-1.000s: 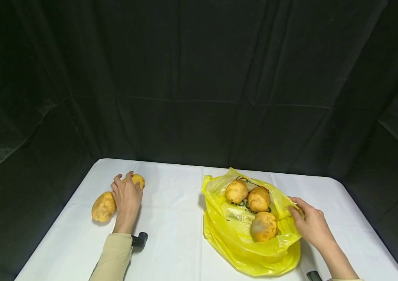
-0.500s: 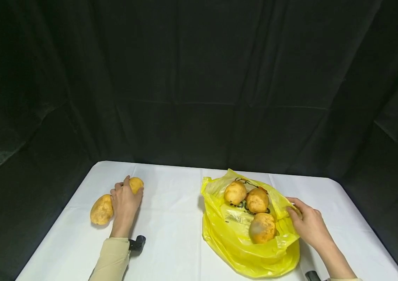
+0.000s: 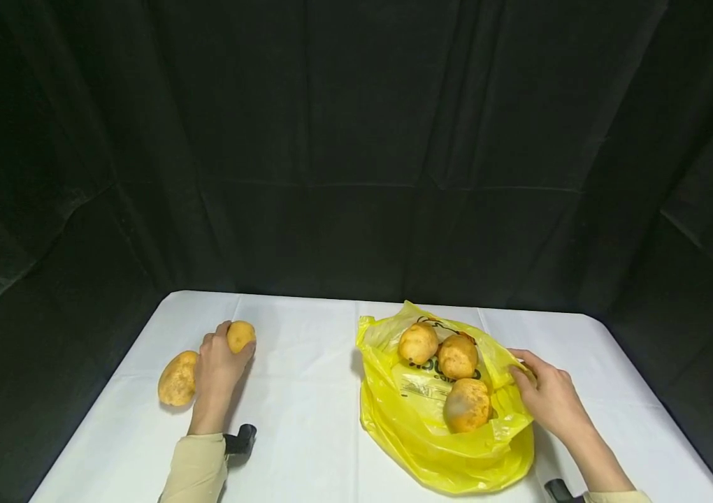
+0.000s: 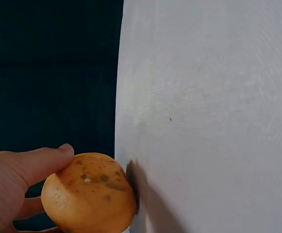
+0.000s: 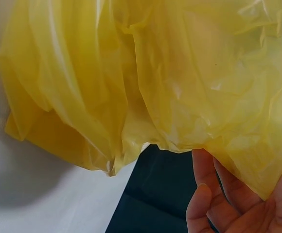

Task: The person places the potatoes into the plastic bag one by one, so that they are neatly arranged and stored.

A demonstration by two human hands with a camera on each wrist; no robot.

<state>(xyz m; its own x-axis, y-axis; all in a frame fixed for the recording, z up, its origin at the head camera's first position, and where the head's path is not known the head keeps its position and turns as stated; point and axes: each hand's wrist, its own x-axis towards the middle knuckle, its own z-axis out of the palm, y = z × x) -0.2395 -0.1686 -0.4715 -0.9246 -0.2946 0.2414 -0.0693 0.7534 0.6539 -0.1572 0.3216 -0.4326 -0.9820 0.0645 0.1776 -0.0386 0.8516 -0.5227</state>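
Note:
In the head view, my left hand grips a potato at the table's left side. Thumb and fingers lie around that potato in the left wrist view; whether it still touches the cloth I cannot tell. A second, larger potato lies just left of the hand. My right hand pinches the right rim of a yellow plastic bag, which lies with its mouth spread. Inside the bag are three potatoes. The right wrist view shows the bag's thin, creased film hanging over the fingers.
A white cloth covers the table, its back edge meeting a black curtain. Dark curtain also hangs at both sides. Black wrist mounts stick out from the sleeves.
My left fingers have closed around the far potato and it has tipped slightly, drawn a little towards me. The right hand and the bag stay nearly where they were.

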